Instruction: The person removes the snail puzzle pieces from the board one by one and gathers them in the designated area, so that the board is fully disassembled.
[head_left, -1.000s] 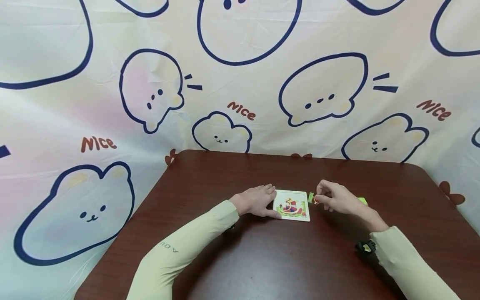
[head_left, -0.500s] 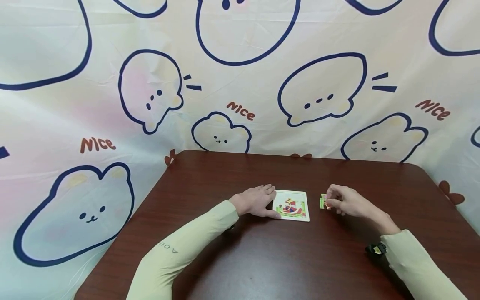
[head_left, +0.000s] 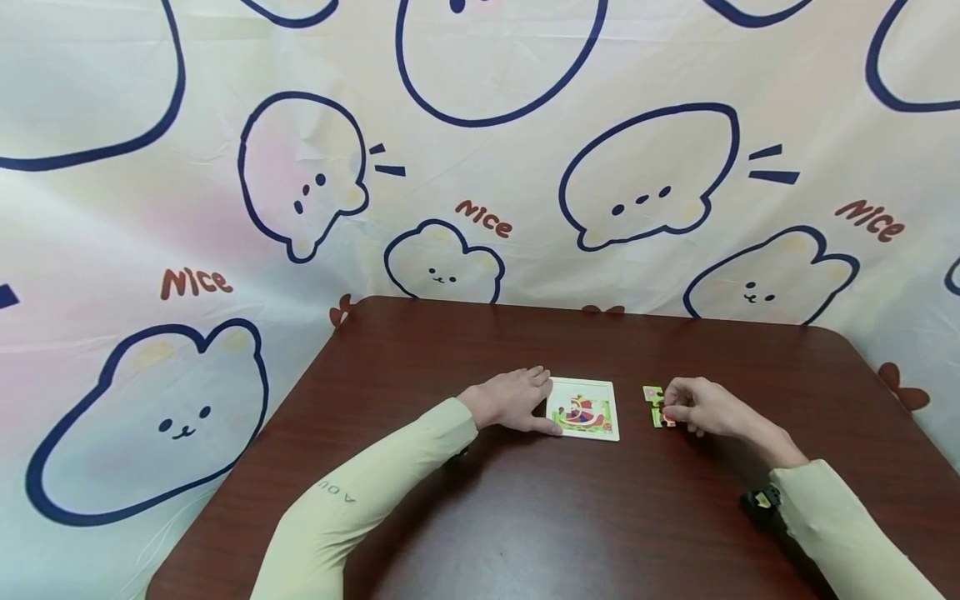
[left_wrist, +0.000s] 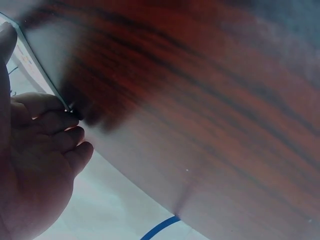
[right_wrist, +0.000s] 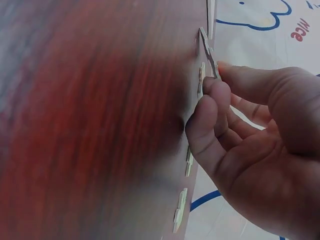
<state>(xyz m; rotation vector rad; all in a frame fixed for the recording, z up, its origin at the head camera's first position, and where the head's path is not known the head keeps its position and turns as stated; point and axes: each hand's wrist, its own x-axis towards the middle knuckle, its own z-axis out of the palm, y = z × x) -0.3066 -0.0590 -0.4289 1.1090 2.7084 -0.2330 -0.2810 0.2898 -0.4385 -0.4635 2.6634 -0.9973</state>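
Observation:
My left hand (head_left: 517, 402) rests along the left edge of a white-framed jigsaw board (head_left: 597, 387), fingers extended, thumb at its near corner. Part of a colourful picture shows in the board's lower area. In the left wrist view, the left fingers (left_wrist: 55, 120) lie by the board's edge. To the right of the board, my right hand (head_left: 708, 410) pinches a green and red puzzle piece (head_left: 659, 418) between thumb and fingers. The right wrist view shows that piece (right_wrist: 208, 52) tilted, one end close to the tabletop. Another green puzzle piece (head_left: 652, 394) lies just behind it.
More puzzle pieces (right_wrist: 180, 211) lie flat on the table beyond the right hand, seen edge-on in the right wrist view. The dark brown wooden table (head_left: 480, 517) meets a cartoon-printed cloth (head_left: 525, 167) at its far edge.
My right hand has moved right and slightly toward me with its puzzle piece, away from the board. A second piece behind it is now exposed. The left hand has stayed put.

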